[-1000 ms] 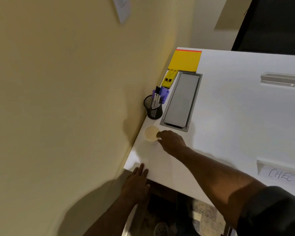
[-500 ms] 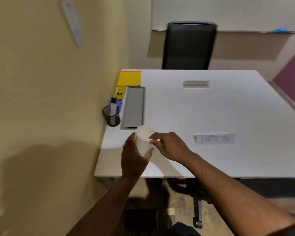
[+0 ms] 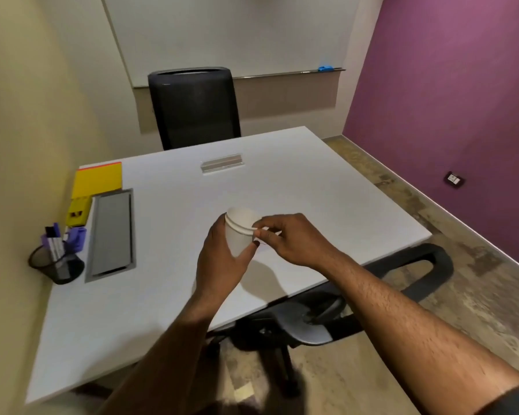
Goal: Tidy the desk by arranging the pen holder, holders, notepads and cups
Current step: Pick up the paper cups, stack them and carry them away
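The left hand (image 3: 222,265) wraps the lower wall of the nested white paper cups (image 3: 239,232) above the desk (image 3: 297,205) while the right hand (image 3: 291,239) pinches the upper rim, probably to separate or seat them.

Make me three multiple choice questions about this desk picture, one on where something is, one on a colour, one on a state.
1. Where does the black mesh pen holder stand?
A. at the white desk's left edge by the wall
B. on the black office chair
C. at the desk's right edge

2. What colour is the notepad at the far left corner?
A. green
B. yellow
C. white

3. What is the state of the white paper cups?
A. lying tipped on the desk
B. standing on the desk untouched
C. held above the desk in both hands

Key: 1 A, it sits beside the wall; 2 B, its cover is yellow; 3 C, the left hand grips the body and the right hand pinches the rim.
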A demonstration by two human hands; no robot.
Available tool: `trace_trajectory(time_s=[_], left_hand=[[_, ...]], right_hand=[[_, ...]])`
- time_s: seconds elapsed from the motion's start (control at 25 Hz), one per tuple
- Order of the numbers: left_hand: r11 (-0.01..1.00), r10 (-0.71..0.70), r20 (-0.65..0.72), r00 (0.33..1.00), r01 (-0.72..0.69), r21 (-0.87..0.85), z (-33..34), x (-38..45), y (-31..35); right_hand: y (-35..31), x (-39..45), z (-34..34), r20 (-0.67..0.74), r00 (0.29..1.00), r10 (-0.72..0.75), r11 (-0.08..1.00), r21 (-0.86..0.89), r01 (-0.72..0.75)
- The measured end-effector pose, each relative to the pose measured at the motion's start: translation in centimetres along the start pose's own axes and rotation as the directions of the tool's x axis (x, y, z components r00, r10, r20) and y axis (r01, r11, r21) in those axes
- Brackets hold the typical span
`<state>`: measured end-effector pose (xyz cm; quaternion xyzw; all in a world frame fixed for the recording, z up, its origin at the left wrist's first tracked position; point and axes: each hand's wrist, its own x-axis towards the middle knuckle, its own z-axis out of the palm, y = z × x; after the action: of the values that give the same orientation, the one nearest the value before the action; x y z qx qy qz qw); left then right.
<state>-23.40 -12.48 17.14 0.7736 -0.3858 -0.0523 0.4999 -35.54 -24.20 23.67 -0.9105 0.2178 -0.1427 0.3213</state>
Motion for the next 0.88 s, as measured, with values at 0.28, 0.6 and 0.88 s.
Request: trace_trajectory(time_s=[0.28, 0.6, 0.88], left_hand=[[0.991, -0.060, -0.014, 0.998, 0.061, 0.118, 10.6, 0.1, 6.1], [0.934, -0.245, -0.118, 0.962, 0.267, 0.236, 13.9, 2.3, 5.9], [0.909, -0.300, -0.133, 0.945, 0.326, 0.259, 14.6, 7.1, 1.9]], right_hand=[[12.2, -2.1, -11.0, -0.160, 0.987, 0.023, 0.988, 0.158, 0.002], [23.5, 3.5, -15.0, -0.077, 0.982, 0.175, 0.982, 0.088, -0.168], [30.2, 9.9, -7.4, 0.171, 0.954, 0.248, 0.968, -0.085, -0.237]])
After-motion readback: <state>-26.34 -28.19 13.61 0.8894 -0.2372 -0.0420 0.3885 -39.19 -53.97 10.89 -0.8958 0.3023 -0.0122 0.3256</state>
